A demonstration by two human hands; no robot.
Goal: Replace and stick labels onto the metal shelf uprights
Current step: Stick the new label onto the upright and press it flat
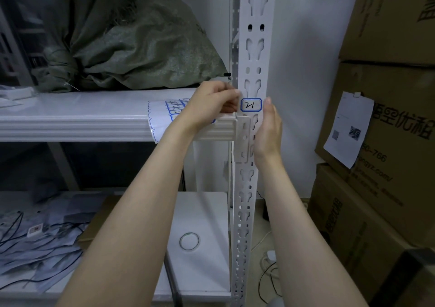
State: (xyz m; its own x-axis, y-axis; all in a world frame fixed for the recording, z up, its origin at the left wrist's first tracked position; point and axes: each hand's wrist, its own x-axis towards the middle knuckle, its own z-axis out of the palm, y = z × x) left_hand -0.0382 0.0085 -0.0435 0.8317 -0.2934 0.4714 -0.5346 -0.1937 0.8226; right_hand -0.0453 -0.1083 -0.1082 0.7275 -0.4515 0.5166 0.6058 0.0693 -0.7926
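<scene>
- The white metal upright (252,48) stands in the middle, punched with rows of keyhole slots
- A label (251,105) with a blue border and a handwritten "21" is stuck flat on the front of the upright, just above the joint where the shelf (70,118) meets it
- The left grip (216,102) is at the upright's left edge, level with the label, with fingers curled and the tips close against that edge; whether it has hold of anything I cannot tell
- The right grip (268,128) is on the upright's right side, spread open with fingers straight and pointing up; one fingertip (267,101) touches the right edge by the label, and it holds nothing
- A label sheet (162,111) with blue-bordered labels lies on the shelf left of the upright, draped over the front lip and partly hidden by the left forearm
- A green woven sack (141,48) sits on the shelf, left of the upright
- Stacked cardboard boxes (388,153) stand right of the upright, well apart, with a paper slip (348,128) taped to one
- Left of the upright and lower, a second shelf carries a white box (202,208) and bundles of black cable (35,243)
</scene>
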